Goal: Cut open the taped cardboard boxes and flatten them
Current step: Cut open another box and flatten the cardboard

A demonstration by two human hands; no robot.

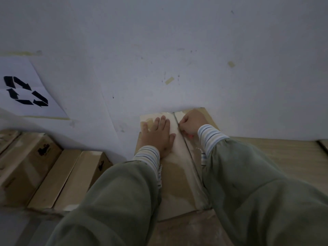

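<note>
A taped cardboard box (177, 183) stands in front of me against the wall, with a taped seam (188, 153) running down the middle of its top. My left hand (158, 134) lies flat on the left flap, fingers straight, pressing it down. At the far end of the seam, my right hand (191, 124) is curled round a small cutter. Only a reddish bit of the cutter (190, 136) shows below the fist; its blade is hidden.
Several more cardboard boxes (44, 167) lie side by side at the left along the wall. A paper sheet with a recycling symbol (24, 91) is taped to the wall above them. Flat cardboard (284, 157) lies at the right.
</note>
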